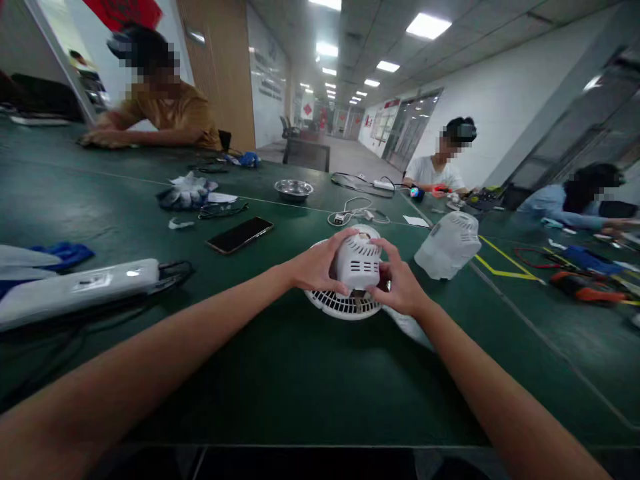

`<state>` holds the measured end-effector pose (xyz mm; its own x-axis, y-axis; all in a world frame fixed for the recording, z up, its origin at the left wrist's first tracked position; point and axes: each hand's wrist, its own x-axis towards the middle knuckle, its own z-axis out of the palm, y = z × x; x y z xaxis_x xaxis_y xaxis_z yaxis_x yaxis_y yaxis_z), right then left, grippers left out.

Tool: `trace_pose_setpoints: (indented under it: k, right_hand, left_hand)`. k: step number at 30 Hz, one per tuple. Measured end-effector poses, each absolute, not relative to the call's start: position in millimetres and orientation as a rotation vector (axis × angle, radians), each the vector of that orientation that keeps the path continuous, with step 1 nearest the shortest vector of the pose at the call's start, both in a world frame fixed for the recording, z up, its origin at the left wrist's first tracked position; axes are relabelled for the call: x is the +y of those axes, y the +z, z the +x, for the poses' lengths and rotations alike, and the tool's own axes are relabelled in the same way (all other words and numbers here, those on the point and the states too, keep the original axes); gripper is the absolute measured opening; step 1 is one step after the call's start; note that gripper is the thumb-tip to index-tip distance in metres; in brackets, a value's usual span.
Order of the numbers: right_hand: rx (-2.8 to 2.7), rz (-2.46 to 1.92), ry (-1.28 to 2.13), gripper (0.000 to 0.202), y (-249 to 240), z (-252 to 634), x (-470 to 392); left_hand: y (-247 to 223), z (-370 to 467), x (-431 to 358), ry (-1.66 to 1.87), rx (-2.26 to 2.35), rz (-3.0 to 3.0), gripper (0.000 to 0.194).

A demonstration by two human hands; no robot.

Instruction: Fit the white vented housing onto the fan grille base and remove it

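Left hand (325,267) and right hand (400,280) gripping slotted white housing (358,265) from opposite sides, fingers curling around it; housing sitting over round white grille (345,305) on green table (300,380); black phone (241,235) lying left of grille, metal bowl (293,190) resting beyond phone, white cable (353,212) lying beyond grille; larger white vented cover (447,245) standing right of the hands, near yellow tape lines (505,272); white power strip (80,290) lying far left; three people sitting around table, another partly showing in far left background
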<state>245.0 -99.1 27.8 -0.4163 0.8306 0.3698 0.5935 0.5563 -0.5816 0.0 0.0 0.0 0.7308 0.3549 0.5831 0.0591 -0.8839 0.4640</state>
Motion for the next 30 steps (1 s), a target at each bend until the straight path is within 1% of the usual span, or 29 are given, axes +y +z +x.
trace_pose_setpoints:
  k: [4,7,10,12,14,17,19,20,22,24,27,30]
  right_hand:
    - [-2.126,-1.172,0.43,0.091,26.5,240.2,-100.3]
    - [-2.066,-1.252,0.262,0.097,24.8,235.0,-101.5]
    - [-2.027,-1.316,0.065,0.099,23.8,232.1,-102.4]
    - [-2.042,-1.3,-0.01,0.1,23.2,234.0,-101.2]
    - [-2.049,-1.276,-0.04,0.096,21.9,239.6,-97.9]
    - [-1.989,-1.293,0.015,0.088,18.8,251.9,-89.8]
    - [-1.949,-1.322,0.104,0.088,16.4,258.7,-84.6]
    - [-1.942,-1.334,0.152,0.091,15.4,260.8,-82.6]
    - [-1.94,-1.349,0.228,0.102,14.0,262.0,-80.8]
    - [-1.916,-1.361,0.267,0.112,13.8,260.4,-81.5]
    - [-1.813,-1.342,0.315,0.114,15.1,256.7,-84.0]
    - [-1.584,-1.248,0.478,0.114,15.8,254.5,-83.8]
  left_hand:
    - [-3.2,0.2,-2.7,0.998,0.386,2.53,0.131]
    - [-2.8,2.8,-7.7,1.013,0.479,2.529,0.13]
    - [-0.1,3.8,-12.1,1.039,0.528,2.541,0.126]
    - [1.9,2.1,-13.3,1.054,0.56,2.556,0.118]
    - [2.5,-1.0,-12.9,1.051,0.616,2.541,0.105]
    - [-1.0,-5.8,-8.2,1.069,0.807,2.421,0.077]
    - [-6.3,-8.6,-2.3,1.127,1.033,2.279,0.06]
    - [-9.4,-10.1,1.2,1.154,1.151,2.179,0.055]
    - [-15.5,-13.3,7.6,1.108,1.254,1.99,0.052]
    - [-20.3,-16.7,12.4,1.073,1.236,1.892,0.05]
    - [-24.6,-20.2,17.1,1.149,1.101,1.762,0.05]
    - [-25.8,-20.1,21.5,1.363,0.894,1.594,0.055]
